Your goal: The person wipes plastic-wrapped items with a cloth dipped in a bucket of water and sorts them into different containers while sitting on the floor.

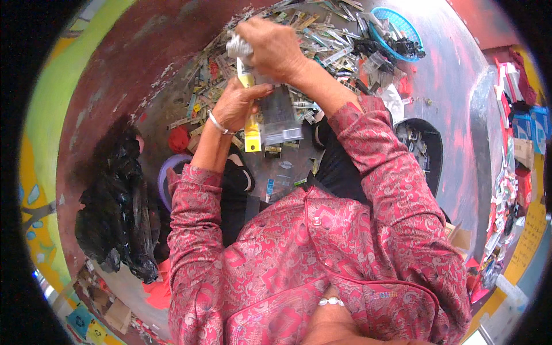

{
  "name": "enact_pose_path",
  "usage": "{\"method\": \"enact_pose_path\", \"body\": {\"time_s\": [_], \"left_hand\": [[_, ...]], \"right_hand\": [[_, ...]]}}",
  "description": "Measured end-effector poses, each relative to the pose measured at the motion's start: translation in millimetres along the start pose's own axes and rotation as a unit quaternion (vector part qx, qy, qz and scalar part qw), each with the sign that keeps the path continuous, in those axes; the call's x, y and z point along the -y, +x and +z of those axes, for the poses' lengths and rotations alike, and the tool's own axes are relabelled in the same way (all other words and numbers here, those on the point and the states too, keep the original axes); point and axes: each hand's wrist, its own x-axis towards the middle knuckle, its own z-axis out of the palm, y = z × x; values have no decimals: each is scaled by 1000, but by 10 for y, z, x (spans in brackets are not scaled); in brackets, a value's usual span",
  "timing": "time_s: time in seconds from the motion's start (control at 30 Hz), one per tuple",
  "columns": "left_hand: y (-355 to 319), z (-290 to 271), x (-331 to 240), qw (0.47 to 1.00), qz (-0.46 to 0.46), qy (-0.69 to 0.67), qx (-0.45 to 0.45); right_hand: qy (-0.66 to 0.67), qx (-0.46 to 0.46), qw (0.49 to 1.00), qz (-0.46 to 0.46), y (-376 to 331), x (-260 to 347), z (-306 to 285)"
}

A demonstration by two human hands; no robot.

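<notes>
The left hand (237, 103) grips a stack of flat clear packets with a yellow strip (270, 118), held above the grey floor (460, 75). Just above that stack, the right hand (270, 46) is clenched around a small crumpled clear packet (237, 45). Beyond the stack lies a heap of loose packets (322, 40), with a blue basket (397, 31) to the stack's upper right, a black bin (422, 152) to its right and a black plastic bag (118, 207) to its lower left.

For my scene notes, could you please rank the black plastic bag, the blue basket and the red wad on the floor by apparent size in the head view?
1. black plastic bag
2. blue basket, farther off, so unsure
3. red wad
</notes>
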Motion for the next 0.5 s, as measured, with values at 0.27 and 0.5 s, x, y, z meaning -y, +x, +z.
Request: {"method": "enact_pose_path", "body": {"time_s": [0.27,0.5], "left_hand": [[121,-220,-10,983,-4,-136,-124],[138,-145,-144,934,-27,-295,-200]], "right_hand": [[192,-152,958,148,190,-98,-416],[89,153,984,-13,-364,352,99]]}}
